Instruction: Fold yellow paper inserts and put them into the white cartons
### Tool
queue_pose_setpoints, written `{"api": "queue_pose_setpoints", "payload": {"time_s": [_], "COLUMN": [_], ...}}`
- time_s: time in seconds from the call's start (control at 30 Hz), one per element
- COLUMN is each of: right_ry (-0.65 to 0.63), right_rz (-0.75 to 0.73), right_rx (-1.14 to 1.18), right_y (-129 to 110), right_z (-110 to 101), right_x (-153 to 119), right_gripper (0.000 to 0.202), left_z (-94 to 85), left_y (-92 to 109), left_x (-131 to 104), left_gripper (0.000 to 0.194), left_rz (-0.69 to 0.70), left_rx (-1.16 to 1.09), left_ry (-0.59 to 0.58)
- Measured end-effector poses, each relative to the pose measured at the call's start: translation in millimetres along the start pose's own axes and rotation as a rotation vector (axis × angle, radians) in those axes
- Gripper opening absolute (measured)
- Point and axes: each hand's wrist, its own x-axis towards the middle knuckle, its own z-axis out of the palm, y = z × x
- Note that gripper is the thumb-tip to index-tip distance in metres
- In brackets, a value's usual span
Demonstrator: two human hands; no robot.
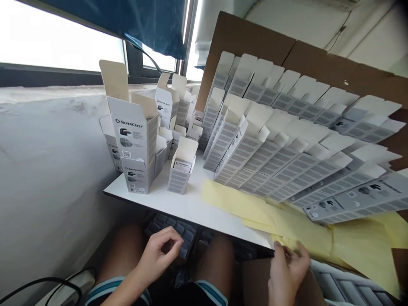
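My left hand (162,250) hovers in front of the white table, above my lap. Its thumb and forefinger curl together into a ring, and nothing shows in it. Beside the table's front edge is my right hand (288,270), fingers bent and somewhat apart, slightly blurred. Its fingertips overlap the edge of the yellow paper (236,202); I cannot tell whether they touch it. Closest to my left hand on the tabletop stands a small open SilverCrest box (178,180), flap up, with a printed piece inside. Left of it, one tall open SilverCrest box (132,131) sits on another box (135,176).
Rows of upright open grey-and-white boxes (255,163) fill the right side, before a brown cardboard panel (255,40). More open boxes (164,104) stand near the window. Grey packages (178,227) lie below the table. A black cable (47,279) runs at lower left.
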Motion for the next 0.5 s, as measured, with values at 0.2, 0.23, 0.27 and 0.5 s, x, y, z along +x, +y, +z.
{"api": "queue_pose_setpoints", "payload": {"time_s": [0.2, 0.23, 0.27, 0.5], "right_ry": [-0.907, -0.971, -1.000, -1.010], "right_rz": [-0.182, -0.215, -0.239, -0.295], "right_rx": [0.000, 0.017, 0.031, 0.070], "right_y": [-43.8, -49.5, -53.9, -61.3], "right_z": [47.8, 56.2, 62.9, 70.0], "right_x": [-86.9, -97.4, -105.0, -108.3], "right_gripper": [0.033, 0.028, 0.022, 0.023], "left_z": [5.0, 5.5, 5.6, -1.8], "left_y": [8.9, 10.6, 12.1, 9.1], "left_x": [27.1, 30.3, 32.6, 30.2], "left_gripper": [0.015, 0.014, 0.014, 0.006], "left_rz": [0.185, 0.196, 0.201, 0.176], "left_rx": [0.028, 0.033, 0.041, 0.016], "left_ry": [-0.125, -0.137, -0.144, -0.129]}}
